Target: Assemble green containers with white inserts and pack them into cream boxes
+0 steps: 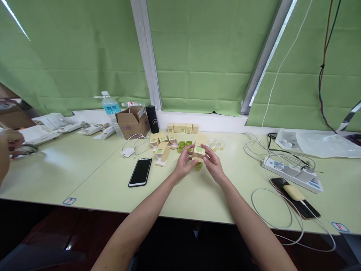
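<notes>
Between both hands I hold a small cream box [199, 151] with a green square on its face, a little above the table. My left hand [184, 162] grips its left side and my right hand [213, 164] its right side. Just below the box lies a small clear piece with yellow in it [198, 166]. Green square pieces [182, 146] sit behind my left hand. Clear round pieces with yellow centres [216, 144] lie beyond my right hand. Several cream boxes with raised flaps [162, 150] stand to the left.
A row of cream boxes [182, 128] lines the wall. A phone [140, 172], white charger [128, 152], cardboard box [132, 123], black bottle [152, 119] and water bottle [111, 109] stand left. Cables, a power strip [291, 174] and another phone [296, 199] lie right. Another person's hand [12, 141] shows far left.
</notes>
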A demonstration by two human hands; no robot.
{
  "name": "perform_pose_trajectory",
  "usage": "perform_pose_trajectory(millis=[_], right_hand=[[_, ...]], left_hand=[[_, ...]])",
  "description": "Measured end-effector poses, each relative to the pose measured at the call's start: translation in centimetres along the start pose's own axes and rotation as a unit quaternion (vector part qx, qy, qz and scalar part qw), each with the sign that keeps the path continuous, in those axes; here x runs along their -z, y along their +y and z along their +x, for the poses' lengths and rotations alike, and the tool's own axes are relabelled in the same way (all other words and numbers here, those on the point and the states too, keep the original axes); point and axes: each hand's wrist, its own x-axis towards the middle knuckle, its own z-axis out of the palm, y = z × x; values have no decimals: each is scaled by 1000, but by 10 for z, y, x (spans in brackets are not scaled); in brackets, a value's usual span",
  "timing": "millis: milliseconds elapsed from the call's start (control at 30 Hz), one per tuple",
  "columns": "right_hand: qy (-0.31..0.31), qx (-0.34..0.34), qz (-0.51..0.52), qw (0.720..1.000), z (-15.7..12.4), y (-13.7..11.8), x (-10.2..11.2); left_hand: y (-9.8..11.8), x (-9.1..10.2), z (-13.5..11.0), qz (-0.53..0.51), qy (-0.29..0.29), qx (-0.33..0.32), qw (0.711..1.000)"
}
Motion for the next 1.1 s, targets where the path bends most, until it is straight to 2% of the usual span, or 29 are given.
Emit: perform_pose_trajectory(millis=[267,400,767,933,1100], right_hand=[[-36,-10,45,998,-5,-8,-7],[-30,-18,31,999,-6,-7,-10],[-14,2,33,999,-5,-7,-10],[-12,11,34,999,-5,-7,-10],[-14,9,40,999,-4,-6,-10]], left_hand=[[3,1,1,-33,37,13,999],[3,1,1,-45,39,14,998],[1,-2,0,5,57,5,998],[1,0,-1,9,43,-22,999],[1,-1,-1,26,51,-16,998]])
